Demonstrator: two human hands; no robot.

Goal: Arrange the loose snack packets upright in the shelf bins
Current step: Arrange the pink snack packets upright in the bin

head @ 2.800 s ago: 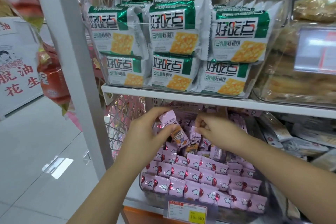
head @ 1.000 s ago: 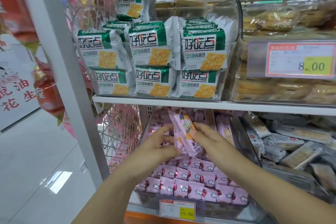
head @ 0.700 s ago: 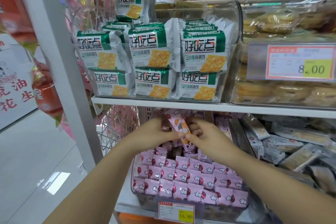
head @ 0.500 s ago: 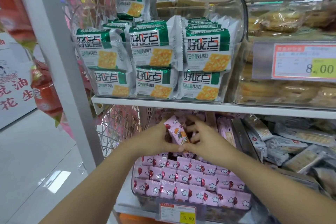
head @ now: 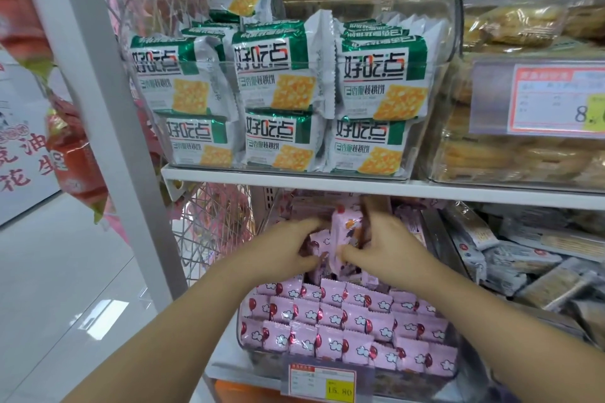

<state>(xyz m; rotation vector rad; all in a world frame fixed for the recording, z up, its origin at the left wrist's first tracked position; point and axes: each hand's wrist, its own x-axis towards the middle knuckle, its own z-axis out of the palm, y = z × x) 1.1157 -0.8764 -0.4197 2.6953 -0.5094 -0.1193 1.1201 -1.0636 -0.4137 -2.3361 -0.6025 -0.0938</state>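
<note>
A clear bin (head: 455, 366) on the lower shelf holds several rows of small pink snack packets (head: 330, 317) standing upright at its front. Behind those rows, both my hands hold a bunch of pink packets (head: 347, 239) on end between them. My left hand (head: 288, 250) grips the bunch from the left, thumb at the front. My right hand (head: 388, 245) grips it from the right, its fingertips reaching up under the shelf edge. The back of the bin is hidden by my hands and the shelf above.
The white shelf board (head: 327, 181) sits close above my hands. On it stands a clear bin of green-and-white cracker packs (head: 278, 82). Grey packets (head: 510, 258) lie loose in the bin to the right. A white upright post (head: 108, 108) and wire mesh (head: 209, 219) stand at left.
Both hands have stayed round the pink bunch and pushed it a little deeper and lower into the bin, under the shelf edge. The camera has moved closer.
</note>
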